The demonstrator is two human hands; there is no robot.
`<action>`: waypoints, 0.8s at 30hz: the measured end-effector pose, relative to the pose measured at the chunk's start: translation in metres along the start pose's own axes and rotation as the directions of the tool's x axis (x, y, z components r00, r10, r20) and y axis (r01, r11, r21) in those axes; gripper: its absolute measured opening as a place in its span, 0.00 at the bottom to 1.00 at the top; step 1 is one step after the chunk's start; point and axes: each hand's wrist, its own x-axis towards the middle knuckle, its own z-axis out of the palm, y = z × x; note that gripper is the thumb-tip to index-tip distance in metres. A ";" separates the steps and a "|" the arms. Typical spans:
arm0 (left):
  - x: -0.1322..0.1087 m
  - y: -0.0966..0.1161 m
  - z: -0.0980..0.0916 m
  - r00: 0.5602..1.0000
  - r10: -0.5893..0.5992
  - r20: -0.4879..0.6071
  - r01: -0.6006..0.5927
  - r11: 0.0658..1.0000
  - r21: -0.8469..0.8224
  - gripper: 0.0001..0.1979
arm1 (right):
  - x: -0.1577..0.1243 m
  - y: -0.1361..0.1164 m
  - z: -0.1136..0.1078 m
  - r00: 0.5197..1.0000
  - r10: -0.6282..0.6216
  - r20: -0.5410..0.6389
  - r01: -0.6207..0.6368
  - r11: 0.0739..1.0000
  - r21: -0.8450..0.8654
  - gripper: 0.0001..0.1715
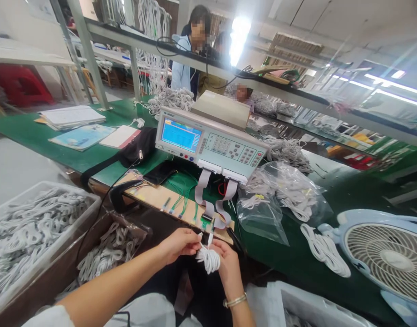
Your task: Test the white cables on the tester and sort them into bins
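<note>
A coiled white cable (208,260) hangs between my two hands, just in front of the wooden test board (186,213). Near one white plug end of the cable, my left hand (181,243) is closed in a pinch. My right hand (226,256) is closed around the side of the coil, by a second white connector (210,239) that points up to the board's edge. Whether that connector touches the board's socket I cannot tell. Grey ribbon cables (202,187) run from the board up to a bench tester (211,143) with a lit blue screen.
A white bin of coiled cables (92,200) and a brown box (140,227) stand at left. Bagged cables (290,190), a loose cable bundle (326,250) and a blue fan (388,254) lie on the green table at right. Papers (72,116) lie at back left; people are beyond the shelf.
</note>
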 end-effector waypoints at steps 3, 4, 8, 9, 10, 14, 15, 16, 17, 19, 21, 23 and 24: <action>0.002 -0.002 0.008 0.998 0.036 -0.041 -0.037 0.999 -0.023 0.13 | -0.007 -0.006 -0.005 0.999 -0.048 0.018 0.049 0.994 -0.096 0.17; 0.002 -0.003 0.011 0.997 0.052 -0.058 -0.053 0.998 -0.029 0.13 | -0.009 -0.007 -0.006 0.998 -0.056 0.016 0.057 0.994 -0.090 0.17; 0.000 -0.006 0.014 0.990 0.079 -0.112 -0.085 0.995 -0.043 0.13 | -0.012 -0.004 -0.004 0.999 -0.049 -0.001 0.049 0.998 -0.050 0.17; 0.000 -0.006 0.014 0.990 0.079 -0.115 -0.085 0.995 -0.043 0.13 | -0.011 -0.003 -0.004 0.999 -0.051 -0.003 0.051 0.998 -0.040 0.17; 0.000 -0.006 0.014 0.990 0.079 -0.115 -0.085 0.995 -0.044 0.13 | -0.010 -0.002 -0.004 0.998 -0.055 -0.002 0.055 0.998 -0.027 0.17; -0.001 -0.006 0.014 0.989 0.086 -0.124 -0.092 0.995 -0.049 0.12 | -0.009 -0.002 -0.004 0.998 -0.054 0.010 0.054 0.998 0.022 0.16; -0.001 -0.006 0.015 0.987 0.088 -0.131 -0.096 0.994 -0.051 0.12 | -0.009 -0.002 -0.004 0.998 -0.056 0.011 0.055 0.998 0.026 0.16; -0.002 -0.006 0.015 0.987 0.089 -0.137 -0.097 0.994 -0.053 0.12 | -0.009 -0.003 -0.004 0.998 -0.056 0.010 0.056 0.998 0.028 0.16; -0.002 -0.005 0.015 0.986 0.088 -0.140 -0.096 0.994 -0.055 0.12 | -0.009 -0.003 -0.004 0.998 -0.058 0.006 0.058 0.998 0.026 0.15; -0.001 -0.004 0.015 0.987 0.082 -0.137 -0.090 0.994 -0.056 0.13 | -0.010 -0.004 -0.004 0.998 -0.056 -0.008 0.056 0.998 0.022 0.15; -0.001 -0.004 0.015 0.988 0.077 -0.132 -0.085 0.995 -0.057 0.13 | -0.011 -0.005 -0.004 0.999 -0.046 -0.015 0.046 0.999 0.024 0.15; -0.001 -0.005 0.016 0.987 0.085 -0.138 -0.095 0.993 -0.066 0.13 | -0.011 -0.005 -0.004 0.999 -0.042 -0.002 0.042 0.998 0.041 0.15; -0.001 -0.006 0.018 0.984 0.093 -0.149 -0.105 0.992 -0.074 0.14 | -0.011 -0.005 -0.004 0.999 -0.041 0.007 0.041 0.998 0.052 0.15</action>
